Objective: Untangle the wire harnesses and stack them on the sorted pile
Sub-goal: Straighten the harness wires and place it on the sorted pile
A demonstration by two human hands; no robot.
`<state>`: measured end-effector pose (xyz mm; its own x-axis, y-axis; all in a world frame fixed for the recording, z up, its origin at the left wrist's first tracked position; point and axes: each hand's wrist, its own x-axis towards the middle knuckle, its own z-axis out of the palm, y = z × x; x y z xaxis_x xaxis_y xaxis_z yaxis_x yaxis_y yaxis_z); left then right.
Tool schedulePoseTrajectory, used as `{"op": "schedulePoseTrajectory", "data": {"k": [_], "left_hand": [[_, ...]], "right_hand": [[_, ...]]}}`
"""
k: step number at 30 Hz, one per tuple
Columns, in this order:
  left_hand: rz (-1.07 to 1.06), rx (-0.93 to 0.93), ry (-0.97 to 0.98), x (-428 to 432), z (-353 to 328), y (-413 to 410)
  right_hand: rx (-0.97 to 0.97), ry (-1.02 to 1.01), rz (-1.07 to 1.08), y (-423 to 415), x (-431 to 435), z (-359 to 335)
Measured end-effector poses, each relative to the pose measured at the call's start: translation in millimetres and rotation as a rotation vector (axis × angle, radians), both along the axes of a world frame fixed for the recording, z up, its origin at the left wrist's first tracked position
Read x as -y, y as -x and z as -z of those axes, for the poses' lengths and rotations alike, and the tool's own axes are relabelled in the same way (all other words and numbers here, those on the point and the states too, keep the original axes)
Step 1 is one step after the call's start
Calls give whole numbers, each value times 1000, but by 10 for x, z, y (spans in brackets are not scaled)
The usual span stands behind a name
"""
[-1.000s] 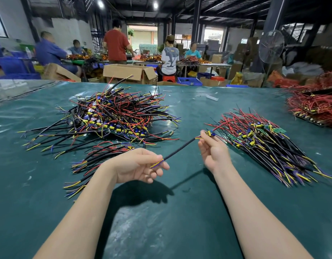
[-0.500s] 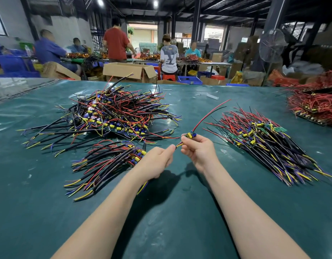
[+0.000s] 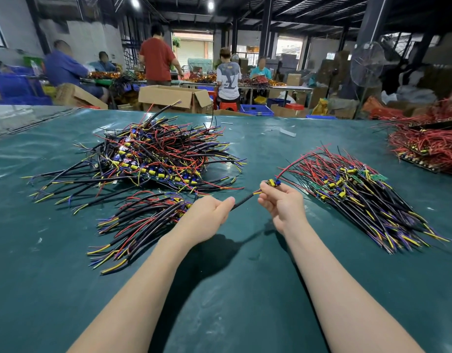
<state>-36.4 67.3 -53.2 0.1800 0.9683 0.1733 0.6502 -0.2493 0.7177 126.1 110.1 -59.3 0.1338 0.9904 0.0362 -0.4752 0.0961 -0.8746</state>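
Harness (image 3: 242,201) shows longer between left hand (image 3: 207,216) and right hand (image 3: 283,203), fingers (image 3: 226,202) of both still pinching it.

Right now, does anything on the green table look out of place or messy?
Yes. The tangled heap of wire harnesses at far left has wires crossing every way, unlike the aligned pile at right. A small white strip lies loose beyond them, a stray scrap.

Glossy dark-green worktop (image 3: 219,301) bearing four lots of wire harnesses.
A big tangled heap of black, red, yellow and blue harnesses (image 3: 153,159) lies left, a smaller loose bundle (image 3: 138,222) just nearer, an aligned sorted pile (image 3: 359,194) right, a mostly red heap (image 3: 428,146) at the far right edge.
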Motion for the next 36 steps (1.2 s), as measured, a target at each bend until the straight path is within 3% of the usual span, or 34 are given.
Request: {"op": "schedulePoseTrajectory", "data": {"k": [6, 9, 12, 15, 17, 19, 20, 23, 27, 30, 33, 36], "left_hand": [[16, -81, 83, -3, 35, 63], [-37, -45, -46, -27, 10, 104], [6, 205, -48, -62, -26, 67], [200, 372, 345, -21, -20, 102], [340, 598, 682, 18, -68, 224], [345, 882, 756, -13, -103, 311], [282, 927, 699, -39, -93, 309], [168, 824, 555, -19, -45, 156], [66, 745, 429, -2, 38, 27], [24, 664, 366, -15, 27, 38], [-6, 606, 392, -22, 38, 30], [-19, 597, 445, -16, 43, 6]], "right_hand": [[25, 29, 13, -57, -14, 38], [-37, 51, 37, -92, -37, 9], [-103, 47, 40, -90, -52, -36], [-120, 73, 12, -112, -16, -18], [-104, 99, -57, -124, 17, -20], [-5, 108, -190, -34, 77, -39], [61, 99, -261, 45, 110, -42], [256, 36, -380, 274, 185, -26], [524, -12, -304, 301, 189, -24], [468, 37, -363, 273, 185, -44], [355, 58, -289, 245, 174, -60], [437, 25, -211, 265, 181, -33]]}}
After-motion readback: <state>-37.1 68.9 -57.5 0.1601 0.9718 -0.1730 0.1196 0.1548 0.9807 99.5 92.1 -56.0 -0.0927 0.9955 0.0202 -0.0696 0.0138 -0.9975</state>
